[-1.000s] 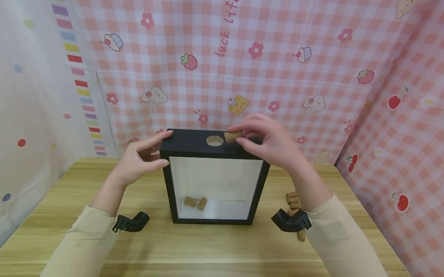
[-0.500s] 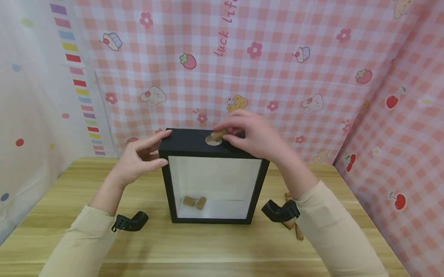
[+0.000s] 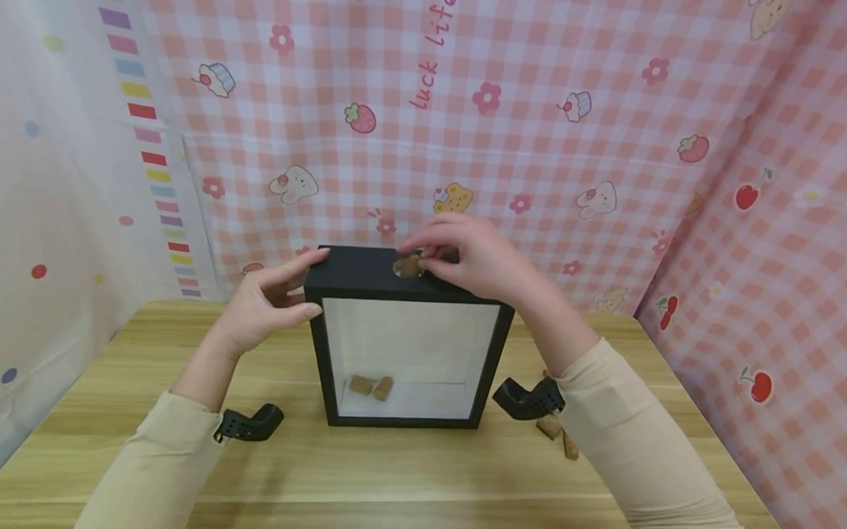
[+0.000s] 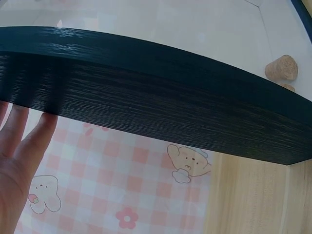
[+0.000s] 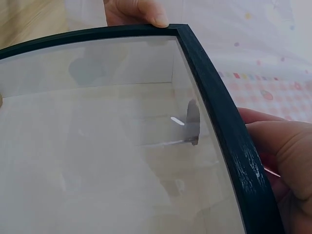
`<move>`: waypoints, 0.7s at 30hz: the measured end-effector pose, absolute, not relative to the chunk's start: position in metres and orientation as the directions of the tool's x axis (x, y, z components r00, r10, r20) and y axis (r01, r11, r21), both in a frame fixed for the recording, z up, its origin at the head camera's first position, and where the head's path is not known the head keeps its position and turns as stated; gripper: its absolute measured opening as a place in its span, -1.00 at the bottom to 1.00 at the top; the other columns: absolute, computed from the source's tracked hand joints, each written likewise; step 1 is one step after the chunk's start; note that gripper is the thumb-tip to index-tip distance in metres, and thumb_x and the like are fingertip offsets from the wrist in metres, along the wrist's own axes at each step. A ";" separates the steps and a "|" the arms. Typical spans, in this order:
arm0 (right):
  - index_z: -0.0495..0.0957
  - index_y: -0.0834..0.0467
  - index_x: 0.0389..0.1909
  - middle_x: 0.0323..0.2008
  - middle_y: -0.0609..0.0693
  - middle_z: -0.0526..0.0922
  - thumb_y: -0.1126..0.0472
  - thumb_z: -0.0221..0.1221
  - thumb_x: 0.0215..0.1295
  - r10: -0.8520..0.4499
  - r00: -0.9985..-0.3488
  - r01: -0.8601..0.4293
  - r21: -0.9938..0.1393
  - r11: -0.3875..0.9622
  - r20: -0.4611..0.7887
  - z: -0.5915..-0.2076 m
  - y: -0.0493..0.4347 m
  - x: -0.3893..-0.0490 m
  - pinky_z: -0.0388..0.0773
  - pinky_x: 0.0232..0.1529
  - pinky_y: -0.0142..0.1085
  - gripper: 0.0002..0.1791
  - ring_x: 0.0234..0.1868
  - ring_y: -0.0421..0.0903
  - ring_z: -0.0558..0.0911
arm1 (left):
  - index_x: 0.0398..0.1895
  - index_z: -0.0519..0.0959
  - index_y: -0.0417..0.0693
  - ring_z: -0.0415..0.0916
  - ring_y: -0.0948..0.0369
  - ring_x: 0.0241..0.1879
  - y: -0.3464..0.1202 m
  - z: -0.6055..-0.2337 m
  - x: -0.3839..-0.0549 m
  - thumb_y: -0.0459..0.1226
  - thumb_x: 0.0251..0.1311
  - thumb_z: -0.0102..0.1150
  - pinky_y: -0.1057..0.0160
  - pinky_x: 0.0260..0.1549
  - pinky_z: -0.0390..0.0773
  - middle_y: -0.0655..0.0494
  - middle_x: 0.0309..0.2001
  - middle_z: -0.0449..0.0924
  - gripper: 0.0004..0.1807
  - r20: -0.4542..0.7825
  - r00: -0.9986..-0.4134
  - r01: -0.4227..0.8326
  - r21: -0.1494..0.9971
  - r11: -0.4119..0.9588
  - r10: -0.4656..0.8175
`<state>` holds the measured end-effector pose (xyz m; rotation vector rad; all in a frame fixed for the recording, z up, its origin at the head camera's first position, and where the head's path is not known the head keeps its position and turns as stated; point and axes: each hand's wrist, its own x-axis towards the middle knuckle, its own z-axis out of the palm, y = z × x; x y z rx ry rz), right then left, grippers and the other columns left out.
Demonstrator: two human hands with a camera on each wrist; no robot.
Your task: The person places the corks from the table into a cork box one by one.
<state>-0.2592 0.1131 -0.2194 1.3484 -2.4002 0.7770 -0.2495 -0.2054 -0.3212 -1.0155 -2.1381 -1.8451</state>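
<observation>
A black-framed shadow box [image 3: 353,281] with a clear front and a round hole in its top stands upright on the table. My left hand [image 3: 264,306] holds its upper left corner, thumb at the front edge and fingers on top. In the left wrist view, fingertips [image 4: 46,122] touch the side's back edge. A cork [image 3: 408,266] fills the hole, thumb and index finger of my right hand [image 3: 476,258] pinching it there. Two more corks [image 3: 382,388] lie inside at the bottom left; in the left wrist view one cork [image 4: 282,68] shows behind the clear front.
Several loose corks [image 3: 549,427] lie on the wooden table [image 3: 402,482] right of the box, partly hidden by my right sleeve [image 3: 642,435]. A pink checked cloth [image 3: 539,152] hangs close behind the box. Black wrist mounts [image 3: 253,423] stick out from both sleeves.
My right hand has moved left along the box top, bringing the cork from beside the hole into it. The left hand stays at its corner.
</observation>
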 end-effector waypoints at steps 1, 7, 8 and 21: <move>0.72 0.15 -0.02 -0.06 -0.02 0.65 0.41 0.26 0.29 -0.701 -0.524 -0.851 -0.319 0.416 0.484 -0.219 0.114 -0.259 0.58 -0.18 -0.29 -0.72 -0.19 -0.16 0.59 | 0.43 0.39 -0.07 0.24 0.21 0.38 -0.205 -0.321 -0.250 -0.57 0.18 0.24 0.31 0.10 0.48 -0.07 0.49 0.13 -0.29 0.513 -0.764 0.566 0.824 0.023 0.392; 0.67 0.18 0.08 -0.01 0.00 0.63 0.36 0.27 0.31 -0.696 -0.552 -0.828 -0.397 0.395 0.459 -0.217 0.122 -0.255 0.58 -0.02 -0.26 -0.68 -0.09 -0.16 0.62 | 0.42 0.39 -0.07 0.26 0.23 0.37 -0.205 -0.321 -0.250 -0.57 0.18 0.24 0.33 0.09 0.48 -0.17 0.49 0.09 -0.29 0.514 -0.764 0.566 0.824 0.024 0.391; 0.66 0.18 0.09 0.00 -0.01 0.63 0.34 0.27 0.31 -0.697 -0.553 -0.826 -0.406 0.390 0.457 -0.217 0.124 -0.254 0.56 0.02 -0.26 -0.67 -0.06 -0.16 0.61 | 0.42 0.39 -0.07 0.27 0.24 0.37 -0.205 -0.321 -0.250 -0.57 0.17 0.24 0.33 0.08 0.49 -0.18 0.49 0.08 -0.29 0.515 -0.762 0.567 0.824 0.020 0.392; 0.59 0.24 0.17 0.01 0.03 0.69 0.44 0.31 0.23 -0.649 -0.504 -0.858 -0.414 0.302 0.570 -0.216 0.168 -0.230 0.48 0.12 -0.26 -0.54 0.02 -0.13 0.63 | 0.43 0.37 -0.12 0.32 0.27 0.33 -0.205 -0.323 -0.250 -0.59 0.17 0.23 0.31 0.07 0.51 -0.21 0.50 0.05 -0.29 0.531 -0.744 0.572 0.820 -0.023 0.406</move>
